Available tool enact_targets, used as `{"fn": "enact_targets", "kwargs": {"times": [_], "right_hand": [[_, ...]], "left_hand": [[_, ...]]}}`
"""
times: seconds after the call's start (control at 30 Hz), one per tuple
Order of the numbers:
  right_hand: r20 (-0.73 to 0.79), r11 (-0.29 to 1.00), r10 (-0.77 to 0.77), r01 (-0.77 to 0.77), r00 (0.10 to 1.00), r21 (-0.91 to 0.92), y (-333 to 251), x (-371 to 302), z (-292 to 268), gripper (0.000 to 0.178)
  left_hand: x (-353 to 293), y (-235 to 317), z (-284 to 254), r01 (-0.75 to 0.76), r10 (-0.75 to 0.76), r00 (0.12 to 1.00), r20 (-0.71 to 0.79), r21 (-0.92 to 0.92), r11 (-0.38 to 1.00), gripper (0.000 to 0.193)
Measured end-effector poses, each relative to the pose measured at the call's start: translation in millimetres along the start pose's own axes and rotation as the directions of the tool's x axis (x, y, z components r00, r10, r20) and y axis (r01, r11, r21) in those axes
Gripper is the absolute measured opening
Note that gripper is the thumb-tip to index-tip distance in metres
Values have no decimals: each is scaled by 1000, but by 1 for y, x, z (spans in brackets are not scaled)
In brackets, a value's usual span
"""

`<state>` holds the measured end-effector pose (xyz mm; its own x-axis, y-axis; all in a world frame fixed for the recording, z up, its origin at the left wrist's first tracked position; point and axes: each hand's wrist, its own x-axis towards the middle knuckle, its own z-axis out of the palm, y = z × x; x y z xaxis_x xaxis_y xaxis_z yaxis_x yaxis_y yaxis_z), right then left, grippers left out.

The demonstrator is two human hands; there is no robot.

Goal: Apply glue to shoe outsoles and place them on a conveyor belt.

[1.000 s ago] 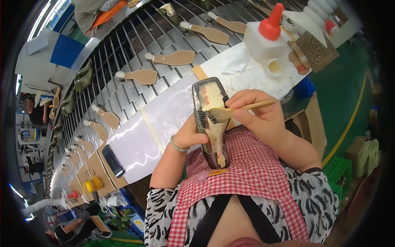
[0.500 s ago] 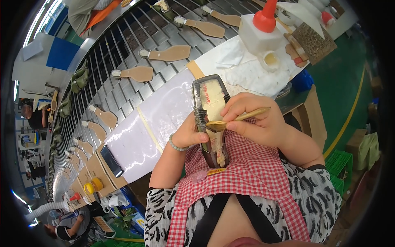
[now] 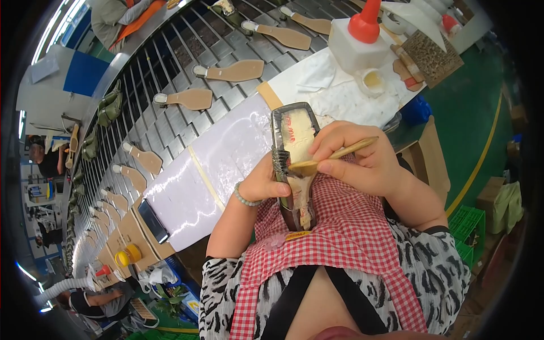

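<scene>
A dark shoe upper on a last [image 3: 298, 129], its pale underside facing up, is held close to the front of a red checked apron. My left hand [image 3: 262, 182] is closed around its left side, with the thumb near the gathered edge. In my right hand [image 3: 362, 161] a wooden-handled brush [image 3: 352, 148] is pinched between thumb and fingers. The brush's tip lies at the upper's narrow middle part, against or just over the gathered edge. My right fingers partly cover the upper's right side.
A white bottle with a red nozzle [image 3: 364, 28] and a small cup [image 3: 372, 81] stand on white cloth [image 3: 354, 105]. Several tan insoles [image 3: 235, 71] lie on the slatted conveyor [image 3: 170, 73]. A phone [image 3: 153, 221] and a yellow roll [image 3: 128, 255] are at left; other people work beyond.
The shoe upper has shifted slightly to the right with my left hand. My right hand and brush have moved a little right and up. A person at lower left has changed posture.
</scene>
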<state>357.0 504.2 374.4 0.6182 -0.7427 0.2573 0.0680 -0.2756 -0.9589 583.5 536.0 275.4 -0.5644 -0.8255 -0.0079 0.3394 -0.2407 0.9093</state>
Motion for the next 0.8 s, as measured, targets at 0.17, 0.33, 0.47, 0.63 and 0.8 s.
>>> {"fn": "enact_targets", "kwargs": {"times": [0.17, 0.33, 0.47, 0.63, 0.8], "right_hand": [[-44, 944, -236, 219, 971, -248, 0, 4, -2, 10], [32, 976, -154, 157, 988, -148, -2, -2, -6, 12], [-94, 996, -58, 65, 994, 66, 2, -7, -3, 11], [-85, 994, -57, 65, 995, 91, 7, -8, 2, 10], [-123, 995, -100, 101, 987, 0, 7, -7, 4, 10]], "left_hand": [[4, 3, 3, 31, -31, 999, 8, -21, 999, 105], [3, 2, 6, -23, 23, 1000, 3, -26, 999, 100], [3, 12, 10, -31, 31, 1000, 4, -13, 999, 98], [3, 14, 11, -8, 8, 1000, 0, 36, 999, 97], [0, 11, 10, -14, 15, 1000, -15, 44, 999, 97]]}}
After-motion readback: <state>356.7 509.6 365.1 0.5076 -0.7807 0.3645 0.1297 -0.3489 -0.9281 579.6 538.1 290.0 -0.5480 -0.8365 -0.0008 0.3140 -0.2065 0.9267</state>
